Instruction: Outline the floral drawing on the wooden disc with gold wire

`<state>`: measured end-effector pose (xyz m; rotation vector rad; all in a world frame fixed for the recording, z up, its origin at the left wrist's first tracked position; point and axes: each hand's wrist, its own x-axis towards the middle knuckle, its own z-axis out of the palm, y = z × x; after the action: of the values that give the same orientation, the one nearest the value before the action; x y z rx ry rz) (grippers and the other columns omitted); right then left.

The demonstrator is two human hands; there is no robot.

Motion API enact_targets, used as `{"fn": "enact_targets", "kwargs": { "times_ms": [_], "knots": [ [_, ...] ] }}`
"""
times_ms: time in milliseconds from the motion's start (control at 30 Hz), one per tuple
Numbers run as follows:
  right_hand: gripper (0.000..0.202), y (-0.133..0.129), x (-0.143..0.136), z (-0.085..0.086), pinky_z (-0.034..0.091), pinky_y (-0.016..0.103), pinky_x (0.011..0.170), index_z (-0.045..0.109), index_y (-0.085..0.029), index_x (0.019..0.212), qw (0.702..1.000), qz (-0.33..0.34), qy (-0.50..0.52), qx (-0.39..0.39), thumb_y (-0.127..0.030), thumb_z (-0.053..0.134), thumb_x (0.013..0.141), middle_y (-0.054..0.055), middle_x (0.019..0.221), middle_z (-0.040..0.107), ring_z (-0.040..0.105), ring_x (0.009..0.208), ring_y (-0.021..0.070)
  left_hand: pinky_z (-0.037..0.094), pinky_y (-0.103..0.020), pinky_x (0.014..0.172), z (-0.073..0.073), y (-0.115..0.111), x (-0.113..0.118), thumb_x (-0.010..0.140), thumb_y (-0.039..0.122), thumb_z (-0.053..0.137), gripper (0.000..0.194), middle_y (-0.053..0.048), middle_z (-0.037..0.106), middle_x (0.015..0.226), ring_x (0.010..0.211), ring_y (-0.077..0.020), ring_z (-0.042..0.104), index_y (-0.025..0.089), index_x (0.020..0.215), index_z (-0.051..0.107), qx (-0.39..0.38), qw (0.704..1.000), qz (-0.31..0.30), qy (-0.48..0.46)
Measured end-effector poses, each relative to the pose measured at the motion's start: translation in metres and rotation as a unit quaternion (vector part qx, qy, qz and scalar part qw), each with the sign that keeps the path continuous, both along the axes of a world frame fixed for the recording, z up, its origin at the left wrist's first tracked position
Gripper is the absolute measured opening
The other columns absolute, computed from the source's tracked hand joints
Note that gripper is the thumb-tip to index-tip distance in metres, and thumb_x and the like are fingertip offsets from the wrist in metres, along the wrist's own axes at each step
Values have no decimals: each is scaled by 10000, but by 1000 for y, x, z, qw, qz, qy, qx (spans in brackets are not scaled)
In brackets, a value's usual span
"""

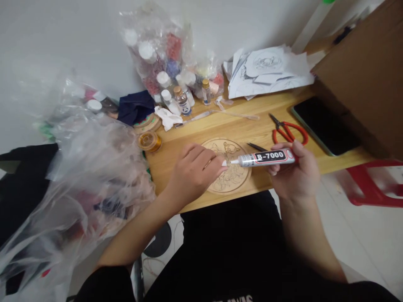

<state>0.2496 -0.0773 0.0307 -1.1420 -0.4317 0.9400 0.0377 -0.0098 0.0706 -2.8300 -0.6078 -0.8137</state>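
My right hand is closed round a glue tube marked B-7000, held level with its white nozzle pointing left. At the nozzle's tip, my left hand pinches a small white piece that looks like the tube's cap. Whether cap and nozzle touch is hard to make out. Beneath both hands lies a round wooden disc with a line drawing on it, partly covered by the left hand. Dark pointed tweezers rest beside the disc, running under the tube.
Red-handled pliers and a phone lie to the right, near a cardboard box. Behind stand small bottles, plastic bags and paper drawings. A spool of golden thread sits left, beside a large clear bag.
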Motion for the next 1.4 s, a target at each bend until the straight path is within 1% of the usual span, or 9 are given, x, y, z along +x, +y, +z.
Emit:
{"fn": "enact_targets", "kwargs": {
  "times_ms": [367,533,667,833,967,1100,1200,1300,1400],
  "knots": [
    [318,-1,3,-12,262,260,380,691,-217,670,999,10,-34,-8,-478,578,814,-44,382,434,389,350,116,457,-317,773,-15,10,1,960,171,591,113,4,661,762,722,-149,556,190,857,634,58,998,-11,3],
    [314,1,-2,-17,262,255,383,686,-201,656,998,-32,-46,-18,-466,601,802,-51,391,451,400,345,103,443,-304,755,-29,19,-4,962,163,579,114,17,653,748,716,-139,558,195,859,618,51,998,-17,-35],
    [323,5,-7,-16,230,242,360,684,-203,627,995,-73,-59,-21,-457,601,809,-50,386,449,367,337,88,431,-306,738,-40,24,-10,964,158,571,114,13,647,744,692,-138,555,190,860,602,26,998,-11,-63],
    [386,12,-12,-11,193,223,326,664,-196,612,998,-45,-53,-5,-517,627,823,-47,387,417,320,338,75,435,-312,746,-49,25,-16,972,186,561,87,9,654,787,721,-140,589,199,896,602,-35,996,-8,-87],
    [351,17,-4,-14,98,207,290,593,-186,561,993,-109,-38,-13,-435,603,809,-72,393,344,207,312,43,453,-323,782,-54,24,-21,998,221,533,91,0,669,844,792,-146,610,200,943,603,-107,990,43,-85],
    [369,20,3,-15,83,189,287,514,-193,541,997,-69,-34,-32,-427,670,780,-112,364,239,127,306,23,482,-328,765,-61,24,-22,996,243,536,114,-15,675,859,818,-160,622,193,939,621,-171,980,51,-89],
    [315,20,-4,-11,164,185,282,602,-158,608,993,-92,-63,-42,-411,680,779,-85,373,361,254,291,31,512,-368,791,-68,28,-22,960,239,587,88,-51,689,936,879,-195,637,194,905,638,-202,974,30,-94],
    [335,19,-15,-7,284,223,281,698,-119,694,987,-96,-112,-62,-410,618,838,-25,397,505,437,306,93,531,-444,916,-73,32,-21,930,238,640,79,-116,686,1107,1066,-258,641,180,877,652,-208,972,-2,-107],
    [250,16,-21,-3,320,244,268,681,-150,609,977,-121,-168,-56,-321,659,791,2,491,634,503,318,111,535,-470,961,-77,33,-22,929,249,652,84,-121,677,1162,1125,-265,638,179,884,661,-221,968,-29,-118]
  ]
}}
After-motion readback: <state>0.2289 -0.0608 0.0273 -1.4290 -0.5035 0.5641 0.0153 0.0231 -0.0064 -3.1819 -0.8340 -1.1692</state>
